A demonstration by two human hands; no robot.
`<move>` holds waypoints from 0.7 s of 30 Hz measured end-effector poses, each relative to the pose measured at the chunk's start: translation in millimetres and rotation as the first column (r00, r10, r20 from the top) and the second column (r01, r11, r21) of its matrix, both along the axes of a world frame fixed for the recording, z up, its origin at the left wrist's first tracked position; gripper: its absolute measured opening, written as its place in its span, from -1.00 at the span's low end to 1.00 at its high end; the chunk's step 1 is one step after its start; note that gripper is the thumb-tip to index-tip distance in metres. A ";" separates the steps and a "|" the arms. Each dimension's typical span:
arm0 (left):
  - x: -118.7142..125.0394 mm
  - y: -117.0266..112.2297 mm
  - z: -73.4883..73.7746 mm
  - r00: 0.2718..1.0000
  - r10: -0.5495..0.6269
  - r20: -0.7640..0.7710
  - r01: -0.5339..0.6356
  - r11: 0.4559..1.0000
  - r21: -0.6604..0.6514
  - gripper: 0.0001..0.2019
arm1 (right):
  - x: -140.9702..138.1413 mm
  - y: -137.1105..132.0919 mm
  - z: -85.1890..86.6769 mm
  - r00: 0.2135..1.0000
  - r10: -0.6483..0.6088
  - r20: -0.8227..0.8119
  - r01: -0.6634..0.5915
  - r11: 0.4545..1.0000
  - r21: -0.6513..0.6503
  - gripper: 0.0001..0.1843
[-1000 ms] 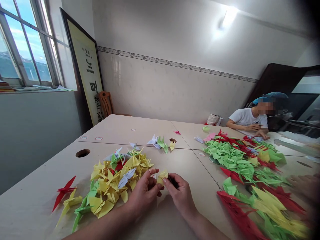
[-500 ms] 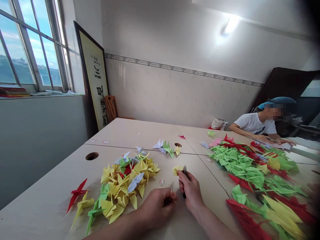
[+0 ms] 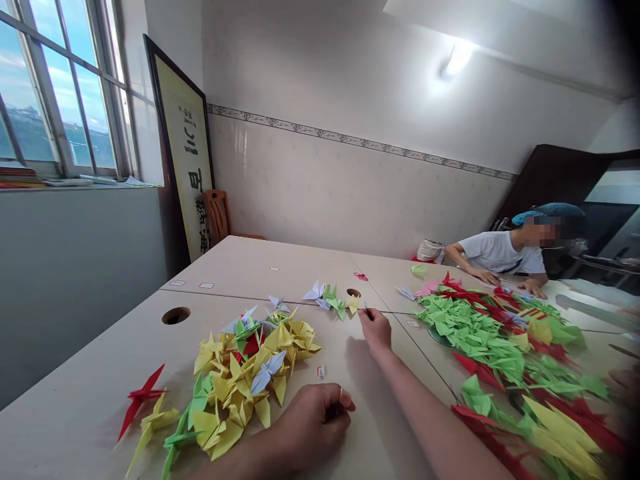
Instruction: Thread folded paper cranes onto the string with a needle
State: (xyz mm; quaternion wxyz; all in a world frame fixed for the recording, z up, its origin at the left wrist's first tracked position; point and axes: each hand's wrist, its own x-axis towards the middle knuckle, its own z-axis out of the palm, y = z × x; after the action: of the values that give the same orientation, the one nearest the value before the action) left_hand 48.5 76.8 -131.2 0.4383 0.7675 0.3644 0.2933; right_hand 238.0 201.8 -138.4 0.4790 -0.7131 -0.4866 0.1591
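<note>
Across the pale tabletop [image 3: 250, 261], a small, pointed yellow paper piece [image 3: 353, 304] sits by the farther hole [image 3: 355, 293]. Farther forward than half a second ago, the right hand [image 3: 377, 331] is just beside it, fingers pinched around a dark tool [image 3: 367, 309]; the left hand [image 3: 317, 421] curls loosely, any contents hidden.

On the pale, seamed table [image 3: 295, 259] I see a mostly yellow paper heap [image 3: 240, 383], a short row of folded pieces [image 3: 330, 299] beyond it, white labels [image 3: 207, 285], and a wide green-and-red spread [image 3: 470, 333].
</note>
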 end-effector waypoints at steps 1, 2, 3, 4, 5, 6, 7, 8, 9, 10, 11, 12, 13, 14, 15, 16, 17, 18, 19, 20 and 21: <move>0.4 0.1 0.6 1.000 0.010 -0.015 -0.010 1.000 -0.003 -0.81 | 11.7 7.2 -3.0 0.999 -0.029 0.041 0.031 0.998 -0.046 -0.78; 0.6 0.4 0.6 1.000 0.016 -0.025 -0.016 1.000 -0.009 -0.81 | 20.2 14.8 -5.5 0.996 -0.047 0.082 0.054 0.995 -0.084 -0.78; 0.9 1.1 0.1 0.999 0.018 -0.028 -0.018 1.000 -0.018 -0.80 | 25.4 22.6 -7.5 0.991 -0.054 0.119 0.068 0.991 -0.115 -0.79; 1.2 2.1 -1.0 1.000 0.015 -0.026 -0.016 0.999 -0.028 -0.79 | 27.8 30.3 -9.0 0.987 -0.053 0.154 0.075 0.987 -0.140 -0.79; 1.6 3.3 -2.7 1.000 0.009 -0.024 -0.010 0.999 -0.036 -0.79 | 28.0 37.7 -9.9 0.982 -0.046 0.185 0.076 0.985 -0.158 -0.78; 2.0 4.8 -4.6 1.000 0.002 -0.023 -0.003 0.999 -0.046 -0.78 | 26.8 44.6 -10.5 0.977 -0.036 0.213 0.073 0.983 -0.171 -0.78; 2.4 6.3 -6.5 1.000 -0.003 -0.023 0.001 0.998 -0.058 -0.78 | 25.0 50.7 -10.7 0.971 -0.024 0.236 0.069 0.981 -0.182 -0.77; 2.9 7.8 -8.2 1.000 -0.007 -0.024 0.005 0.998 -0.068 -0.77 | 23.2 56.0 -10.7 0.966 -0.014 0.256 0.065 0.979 -0.192 -0.77; 3.3 9.0 -9.5 1.000 -0.006 -0.029 0.004 0.997 -0.075 -0.77 | 21.9 60.5 -10.7 0.962 -0.005 0.274 0.063 0.977 -0.203 -0.76; 3.6 9.8 -10.2 0.999 -0.004 -0.036 0.001 0.997 -0.078 -0.76 | 21.2 64.1 -10.8 0.957 0.003 0.289 0.061 0.975 -0.214 -0.76; 3.7 10.1 -10.5 0.999 0.002 -0.043 -0.006 0.997 -0.078 -0.76 | 21.2 66.8 -11.0 0.953 0.010 0.301 0.062 0.972 -0.227 -0.76; 3.7 10.1 -10.3 0.999 0.008 -0.046 -0.012 0.997 -0.075 -0.76 | 21.7 68.9 -11.4 0.950 0.016 0.312 0.063 0.969 -0.241 -0.76; 3.6 9.8 -9.8 0.999 0.010 -0.048 -0.013 0.998 -0.069 -0.76 | 22.5 70.2 -11.8 0.946 0.023 0.322 0.063 0.965 -0.254 -0.76; 3.2 9.2 -9.3 0.999 0.009 -0.047 -0.012 0.998 -0.062 -0.76 | 23.3 71.1 -12.3 0.943 0.029 0.331 0.063 0.962 -0.265 -0.75; 2.8 8.6 -8.7 0.999 0.008 -0.044 -0.010 0.999 -0.052 -0.76 | 24.0 71.5 -12.8 0.941 0.035 0.337 0.062 0.960 -0.273 -0.75; 2.3 7.9 -8.3 0.999 0.004 -0.041 -0.005 0.999 -0.038 -0.76 | 24.5 71.5 -13.1 0.938 0.040 0.343 0.061 0.958 -0.279 -0.75; 1.8 7.2 -8.0 0.999 0.000 -0.039 -0.001 1.000 -0.026 -0.76 | 24.6 71.5 -13.4 0.937 0.044 0.347 0.060 0.958 -0.282 -0.75; 1.3 6.6 -7.9 0.999 -0.005 -0.041 0.004 1.000 -0.014 -0.75 | 24.5 71.3 -13.4 0.935 0.046 0.350 0.059 0.958 -0.282 -0.74; 0.9 6.2 -8.0 0.999 -0.005 -0.044 0.005 1.000 -0.007 -0.75 | 24.2 71.2 -13.3 0.935 0.047 0.352 0.058 0.958 -0.282 -0.73; 0.7 5.8 -8.1 0.999 -0.005 -0.046 0.005 1.000 -0.006 -0.75 | 23.9 71.2 -13.0 0.934 0.047 0.353 0.058 0.958 -0.282 -0.72; 0.5 5.5 -8.3 0.999 -0.007 -0.047 0.007 1.000 -0.005 -0.75 | 23.5 71.4 -12.7 0.935 0.047 0.352 0.058 0.958 -0.282 -0.72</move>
State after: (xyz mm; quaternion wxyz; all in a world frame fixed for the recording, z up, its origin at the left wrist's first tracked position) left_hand 49.0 82.3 -139.5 0.4326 0.7742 0.3728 0.2729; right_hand 261.5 273.2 -151.1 0.2746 -0.7935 -0.5346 0.0954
